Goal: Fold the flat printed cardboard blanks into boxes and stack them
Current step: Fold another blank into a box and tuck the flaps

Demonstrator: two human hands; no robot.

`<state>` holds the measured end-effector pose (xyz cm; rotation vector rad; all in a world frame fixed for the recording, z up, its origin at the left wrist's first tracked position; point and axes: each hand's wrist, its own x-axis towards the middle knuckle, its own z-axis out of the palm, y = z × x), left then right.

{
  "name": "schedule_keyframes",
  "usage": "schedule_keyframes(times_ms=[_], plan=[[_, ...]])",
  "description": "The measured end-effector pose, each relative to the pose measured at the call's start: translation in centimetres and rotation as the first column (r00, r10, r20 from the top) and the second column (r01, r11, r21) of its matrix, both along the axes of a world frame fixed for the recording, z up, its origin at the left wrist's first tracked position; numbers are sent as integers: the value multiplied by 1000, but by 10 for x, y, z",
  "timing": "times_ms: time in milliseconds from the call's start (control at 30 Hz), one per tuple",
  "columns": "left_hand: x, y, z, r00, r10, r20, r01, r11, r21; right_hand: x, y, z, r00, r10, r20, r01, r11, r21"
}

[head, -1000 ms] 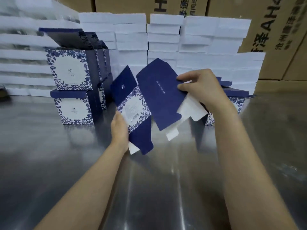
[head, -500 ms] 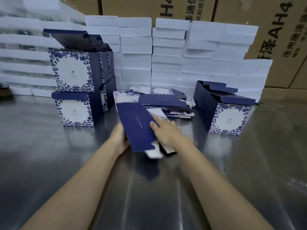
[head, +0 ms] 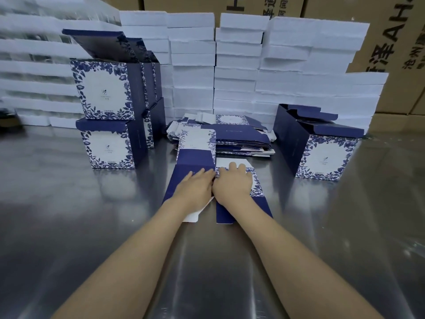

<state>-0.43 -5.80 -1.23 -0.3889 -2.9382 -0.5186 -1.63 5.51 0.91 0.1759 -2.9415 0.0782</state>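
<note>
Blank: flat on steel table.
My left hand: fingers straight, pressing its navy panel.
My right hand: palm down, pressing alongside, touching my left.

shiny metal tbl, white slab stacks, brown cartons

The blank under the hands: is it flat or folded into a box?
Flat. The blank lies spread on the table, left hand and right hand pressing on it.

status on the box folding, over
Hands: left hand flat on the blank, right hand beside it, fingers bent, grip unclear. Blank lies flat on the table. Behind it a pile of blanks, nothing in the way.
</note>
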Motion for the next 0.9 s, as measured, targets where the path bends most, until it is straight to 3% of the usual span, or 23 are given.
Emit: schedule_keyframes(times_ms=[133, 333, 700, 900], plan=[[-3, -3, 5, 985, 138, 104, -119, 979, -167, -3, 9, -8, 996, 5, 83, 3, 995, -103], [2, -13, 11, 935, 315, 160, -279, 937, -212, -7, 38, -6, 963, 90, 253, -71, 994, -84], [7, -22, 14, 887, 419, 194, -360, 891, -277, -1, 63, -5, 964, 69, 256, -53, 996, -69], [8, -36, 16, 906, 373, 203, -314, 910, -271, 0, 70, -6, 956, 156, 250, -134, 986, -104]])
